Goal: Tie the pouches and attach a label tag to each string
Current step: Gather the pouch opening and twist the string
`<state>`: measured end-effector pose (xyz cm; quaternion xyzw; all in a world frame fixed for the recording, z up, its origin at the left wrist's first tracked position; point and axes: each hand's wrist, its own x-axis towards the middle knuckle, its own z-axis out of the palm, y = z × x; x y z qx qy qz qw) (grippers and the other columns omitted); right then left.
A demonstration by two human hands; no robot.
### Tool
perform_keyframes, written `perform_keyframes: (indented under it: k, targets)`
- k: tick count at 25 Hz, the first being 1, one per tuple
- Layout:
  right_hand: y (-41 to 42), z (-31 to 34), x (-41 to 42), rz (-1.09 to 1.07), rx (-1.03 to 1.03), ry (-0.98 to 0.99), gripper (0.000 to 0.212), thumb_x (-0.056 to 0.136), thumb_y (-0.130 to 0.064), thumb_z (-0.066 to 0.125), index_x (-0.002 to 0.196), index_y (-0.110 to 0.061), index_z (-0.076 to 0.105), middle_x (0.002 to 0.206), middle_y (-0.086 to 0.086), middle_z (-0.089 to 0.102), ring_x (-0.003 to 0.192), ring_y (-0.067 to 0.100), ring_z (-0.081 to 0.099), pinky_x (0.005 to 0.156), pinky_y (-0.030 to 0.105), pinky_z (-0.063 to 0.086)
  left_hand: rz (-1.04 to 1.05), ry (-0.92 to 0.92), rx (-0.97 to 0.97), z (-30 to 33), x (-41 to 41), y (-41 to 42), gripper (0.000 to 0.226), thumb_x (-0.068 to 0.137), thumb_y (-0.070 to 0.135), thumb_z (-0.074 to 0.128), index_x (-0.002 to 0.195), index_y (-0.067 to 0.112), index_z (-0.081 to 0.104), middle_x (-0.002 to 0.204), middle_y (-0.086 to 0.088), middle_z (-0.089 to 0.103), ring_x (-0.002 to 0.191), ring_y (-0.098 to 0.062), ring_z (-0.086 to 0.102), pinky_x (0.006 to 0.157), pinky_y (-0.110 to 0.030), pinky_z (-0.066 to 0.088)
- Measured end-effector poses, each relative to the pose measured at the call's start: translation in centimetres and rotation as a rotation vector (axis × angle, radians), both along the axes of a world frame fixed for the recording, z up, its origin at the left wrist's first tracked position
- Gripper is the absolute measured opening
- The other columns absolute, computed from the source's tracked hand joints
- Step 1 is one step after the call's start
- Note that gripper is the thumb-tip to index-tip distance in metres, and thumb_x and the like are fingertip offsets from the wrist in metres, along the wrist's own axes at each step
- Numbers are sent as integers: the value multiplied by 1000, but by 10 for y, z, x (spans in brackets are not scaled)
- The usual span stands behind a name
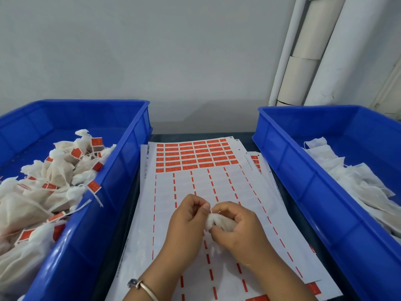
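Above the label sheet (208, 192), both hands meet: right hand (240, 227) grips a pouch (213, 221), left hand (186, 220) pinches its string (211, 211).

this is looking like a small packing workshop, set up for hand assembly. two blue crates (121, 170) (308, 177) are sitting on a dark bench against a plain grey wall (173, 51), one holding tagged pouches (50, 183), the other untied ones (355, 183). label sheets (195, 155), mostly peeled, are lying stacked between them. white pipes (308, 51) are running up the corner.
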<state>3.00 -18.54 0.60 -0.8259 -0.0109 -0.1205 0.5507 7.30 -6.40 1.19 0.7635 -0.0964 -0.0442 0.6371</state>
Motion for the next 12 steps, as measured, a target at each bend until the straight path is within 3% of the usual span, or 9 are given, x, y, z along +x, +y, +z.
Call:
perform_keyframes:
  k: [4,7,12]
  targets:
    - [-1,-2,1,-47,-73,-28,28,78,-21,73,79,-43,55,84,-34,60,88,-9,57,63,6,47,7,146,-58,-4,4,1,13,93,21,55,83,18,63,80,-2,68,78,-18,65,66,-20,54]
    - [1,-3,0,-119,-119,-94,34,79,-20,74,82,-49,55,73,-39,58,90,-19,54,66,-3,41,29,227,-79,-4,8,2,15,91,21,57,81,16,67,73,-4,67,67,-16,60,59,-18,52]
    - [-2,-7,5,-145,-197,-91,11,84,-26,68,94,-27,66,82,-29,54,81,-9,57,69,-1,42,30,282,-77,-8,8,1,17,89,22,60,75,18,70,61,1,63,56,-9,54,54,-17,49]
